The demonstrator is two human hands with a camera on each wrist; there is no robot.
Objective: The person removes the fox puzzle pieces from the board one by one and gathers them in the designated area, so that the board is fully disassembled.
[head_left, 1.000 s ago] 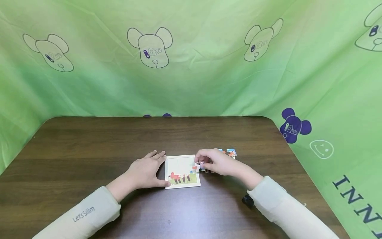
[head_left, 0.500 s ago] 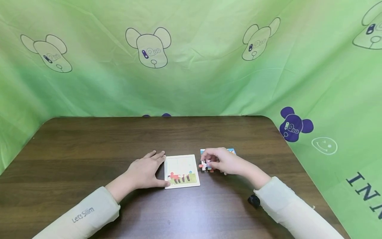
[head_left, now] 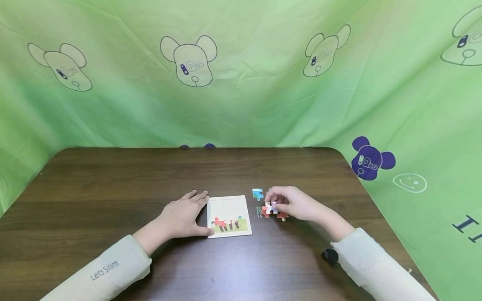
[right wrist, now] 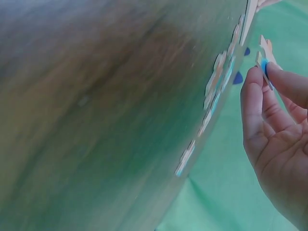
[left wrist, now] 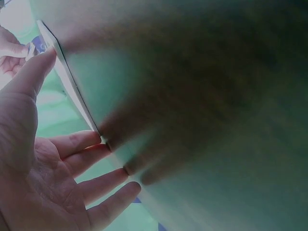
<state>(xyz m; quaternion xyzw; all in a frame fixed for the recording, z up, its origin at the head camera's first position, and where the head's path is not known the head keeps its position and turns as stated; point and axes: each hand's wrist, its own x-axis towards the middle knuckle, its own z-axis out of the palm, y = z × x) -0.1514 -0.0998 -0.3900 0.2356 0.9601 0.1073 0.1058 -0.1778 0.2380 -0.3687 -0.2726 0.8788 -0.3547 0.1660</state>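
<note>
A square puzzle board point(head_left: 227, 208) with a pale frame lies on the table, its lower strip filled with a green and red picture and its upper part blank. My left hand point(head_left: 183, 215) rests along the board's left side, fingers spread, thumb at the lower corner and fingertips near the upper one. To the right, my right hand point(head_left: 297, 203) pinches a white and red jigsaw piece point(head_left: 268, 207) between thumb and fingers. In the right wrist view that jigsaw piece point(right wrist: 264, 65) is held up off the table. Loose jigsaw pieces point(head_left: 257, 193) lie under and around this hand, partly hidden.
The brown wooden table point(head_left: 150, 171) has a green printed curtain point(head_left: 241, 104) behind it and at its sides. A small black object point(head_left: 330, 256) is by the right sleeve point(head_left: 361, 255).
My right hand has moved right, away from the board, carrying the jigsaw piece over the loose ones. More loose pieces show to its left. My left hand stays put.
</note>
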